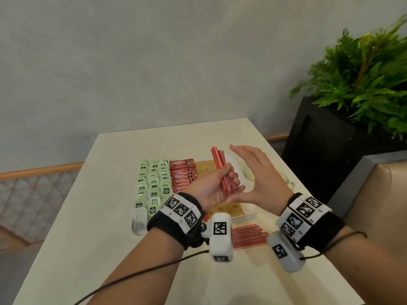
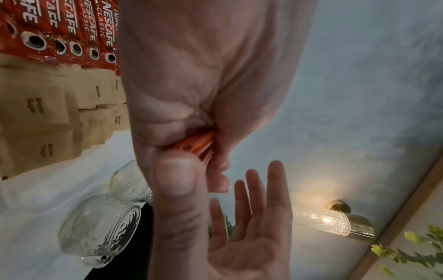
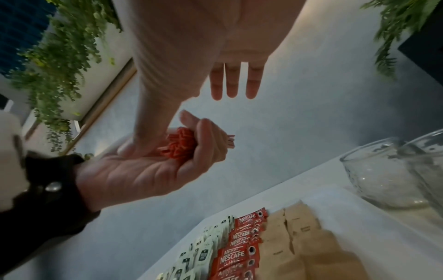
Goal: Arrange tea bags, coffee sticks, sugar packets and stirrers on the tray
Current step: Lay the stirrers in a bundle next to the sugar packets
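Both forearms reach forward over the table, wrists close together, each wearing a black band with coded white blocks. The left hand [image 1: 217, 186] is turned palm up, fingers and thumb curled round a bundle of red stirrers [image 1: 222, 170]. The right hand [image 1: 257, 175] stands just to its right, palm facing left, fingers straight, thumb touching the left hand.

tray [image 1: 251, 213]: mostly hidden by hands | glass jars [image 1: 248, 172]: blurred, half-hidden behind right hand [image 1: 259, 179]

Red stirrers [image 1: 222, 170] in left hand [image 1: 217, 187], flat right hand [image 1: 256, 175] alongside
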A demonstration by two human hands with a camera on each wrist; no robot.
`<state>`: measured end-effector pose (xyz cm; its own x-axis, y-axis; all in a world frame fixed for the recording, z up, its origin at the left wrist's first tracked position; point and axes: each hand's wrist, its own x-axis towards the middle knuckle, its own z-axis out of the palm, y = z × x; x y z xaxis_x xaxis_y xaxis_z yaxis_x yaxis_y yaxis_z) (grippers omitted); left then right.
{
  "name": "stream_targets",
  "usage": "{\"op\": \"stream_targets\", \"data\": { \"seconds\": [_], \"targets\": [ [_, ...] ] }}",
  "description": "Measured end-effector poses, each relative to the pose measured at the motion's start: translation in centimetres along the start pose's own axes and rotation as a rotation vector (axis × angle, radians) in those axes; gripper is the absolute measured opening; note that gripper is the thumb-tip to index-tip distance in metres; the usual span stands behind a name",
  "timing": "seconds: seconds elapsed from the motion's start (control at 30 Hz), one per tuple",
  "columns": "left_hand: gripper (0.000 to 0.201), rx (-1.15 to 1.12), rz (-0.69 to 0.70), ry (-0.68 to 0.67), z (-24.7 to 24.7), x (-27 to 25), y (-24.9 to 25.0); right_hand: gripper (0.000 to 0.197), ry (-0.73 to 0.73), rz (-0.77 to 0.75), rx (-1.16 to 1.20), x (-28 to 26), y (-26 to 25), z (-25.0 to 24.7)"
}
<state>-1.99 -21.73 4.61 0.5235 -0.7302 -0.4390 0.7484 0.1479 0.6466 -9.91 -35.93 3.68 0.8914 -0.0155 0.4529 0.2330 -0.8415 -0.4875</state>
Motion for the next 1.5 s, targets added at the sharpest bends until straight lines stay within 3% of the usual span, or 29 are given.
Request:
{"op": "stream_targets", "data": {
  "seconds": [0.13, 0.3, 0.5, 0.57, 0.63, 0.8, 0.9, 1.1, 1.3, 1.4, 1.5],
  "targets": [
    [0.019, 0.039, -0.025, 0.003, 0.3, -0.6, -0.4, 0.108, -0.010, 0.013, -0.029, 0.0, -0.5, 0.9],
    [0.018, 0.226, -0.020, 0.000, -0.6, -1.3, -1.1, 0.120, -0.117, 0.196, 0.224, -0.3, -0.6, 0.5],
    [0.019, 0.366, -0.102, -0.155, -0.9, -1.5, -2.7, 0.081, -0.011, 0.536, 0.659, 0.8, 1.2, -0.2],
    [0.018, 0.379, -0.112, -0.191, -0.8, -1.2, -3.1, 0.055, -0.009, 0.586, 0.849, 1.2, 1.4, 0.2],
    [0.020, 0.417, -0.117, -0.203, -0.6, -1.1, -3.4, 0.051, -0.008, 0.590, 0.938, 1.6, 1.4, 0.4],
    [0.035, 0.526, -0.142, -0.198, -0.2, -1.2, -3.5, 0.040, -0.055, 0.454, 0.689, 1.2, 1.5, -0.6],
    [0.034, 0.587, -0.171, -0.222, -0.4, -1.3, -3.4, 0.038, -0.169, 0.371, 0.507, 0.9, 1.3, -1.2],
    [0.031, 0.623, -0.145, -0.193, -1.1, -1.1, -3.4, 0.038, -0.212, 0.411, 0.532, 1.2, 1.8, -1.1],
    [0.031, 0.980, -0.102, -0.194, -1.3, -0.8, -2.7, 0.045, -0.143, 0.442, 0.404, 1.8, 2.0, -0.7],
    [0.029, 1.196, 0.014, -0.133, -1.0, -0.6, -2.2, 0.045, -0.239, 0.468, 0.340, 1.3, 1.6, -0.1],
    [0.028, 1.565, 0.301, 0.005, -1.1, -0.3, -1.9, 0.048, -0.271, 0.527, 0.330, 0.9, 1.3, -0.2]
  ]
}}
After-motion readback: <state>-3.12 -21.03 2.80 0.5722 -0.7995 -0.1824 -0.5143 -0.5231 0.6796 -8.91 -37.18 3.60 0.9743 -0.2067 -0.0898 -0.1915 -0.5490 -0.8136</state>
